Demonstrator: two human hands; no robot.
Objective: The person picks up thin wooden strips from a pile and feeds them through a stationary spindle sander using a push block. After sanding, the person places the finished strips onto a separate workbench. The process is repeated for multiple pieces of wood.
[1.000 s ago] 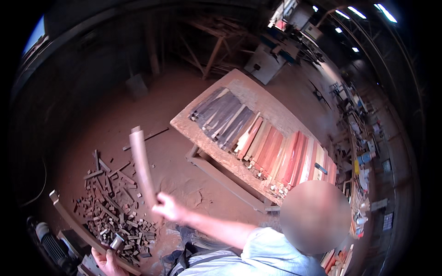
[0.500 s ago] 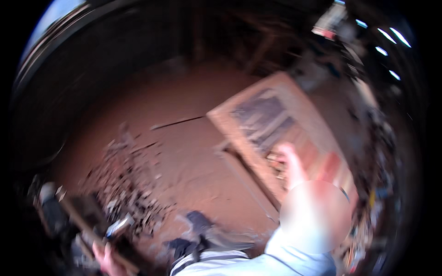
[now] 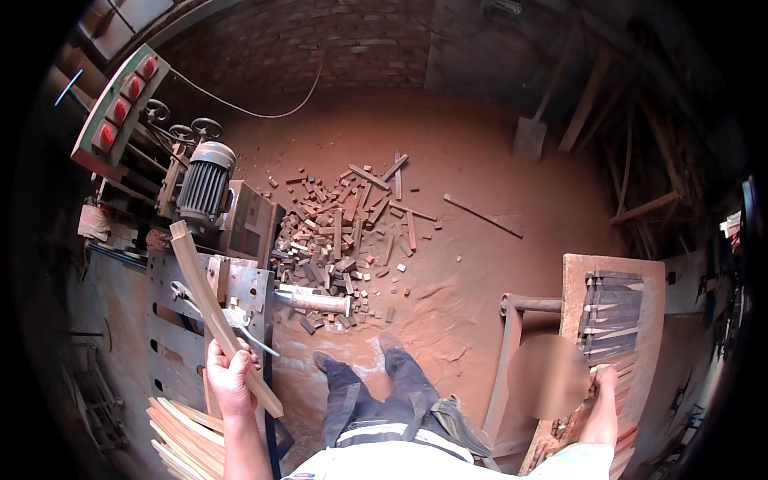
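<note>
We look down from head height through the left of two side-by-side fisheyes, above and behind the fingers of the left hand and right hand. Both sit within near view; we face forward over the floor between them, to the brick wall well beyond the fingers.

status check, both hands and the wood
Left hand grips long pale-brown timber. Right hand at dark and reddish wooden strips on brown rectangular table, grip unclear. Brown wooden offcuts heaped on reddish-brown floor, clear of hands.
</note>
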